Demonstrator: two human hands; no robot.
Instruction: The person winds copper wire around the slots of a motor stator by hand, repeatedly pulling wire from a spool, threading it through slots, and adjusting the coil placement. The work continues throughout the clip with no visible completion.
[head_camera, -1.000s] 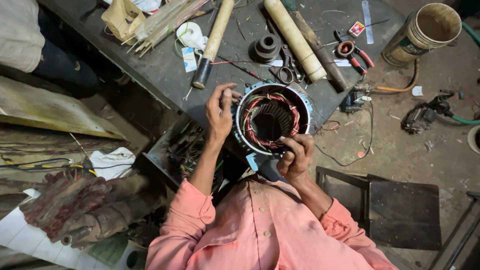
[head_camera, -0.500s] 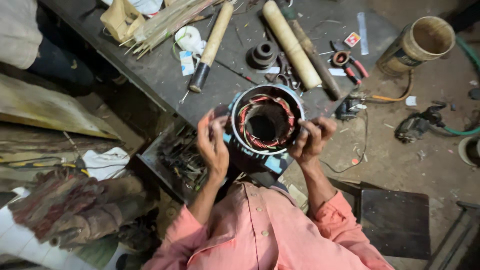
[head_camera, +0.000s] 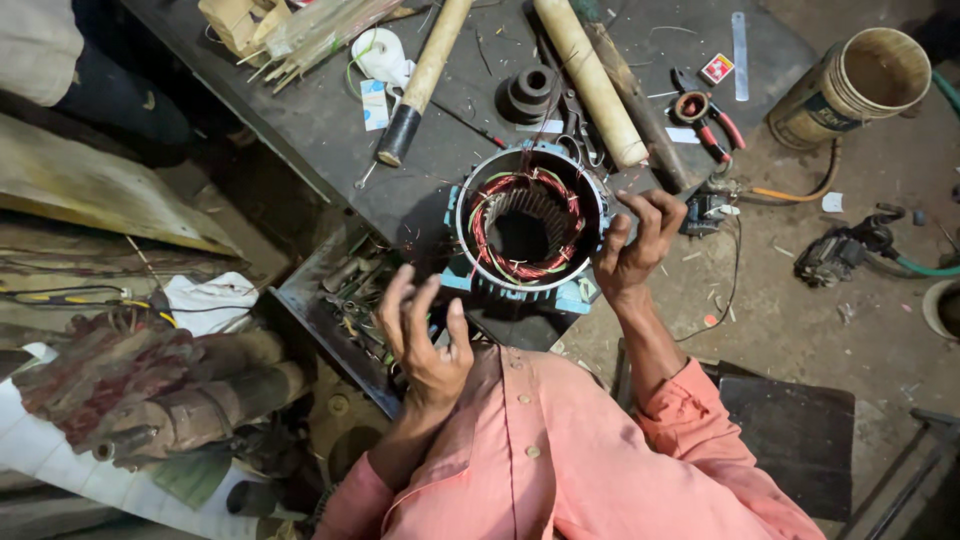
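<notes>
A round motor stator sits at the near edge of a dark workbench, its open bore facing up. Red and copper windings, with a few green and yellow leads, ring the slotted core inside a grey metal shell on a light blue base. The right hand clasps the stator's right rim, fingers curled over the edge. The left hand hovers just off the stator's near-left side, fingers spread apart, holding nothing.

Below the bench edge, an open metal tray holds small dark metal parts. A tan bucket stands on the floor beyond the bench's right end; its contents cannot be made out.

On the bench behind the stator lie a wooden-handled mallet, a pale cardboard tube, a black stepped pulley, red-handled pliers and a roll of white tape. A bundle of thin sticks lies at the far-left corner
</notes>
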